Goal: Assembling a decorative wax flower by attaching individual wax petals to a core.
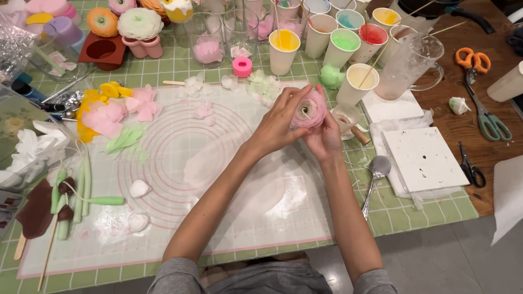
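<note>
Pink wax flower [309,109] sits pinched between the fingers of my left hand [280,126] and my right hand [326,137], both closed around it above the translucent mat [218,218] on the tabletop [414,209], with paper cups of coloured wax [285,50] just beyond my fingers.
</note>
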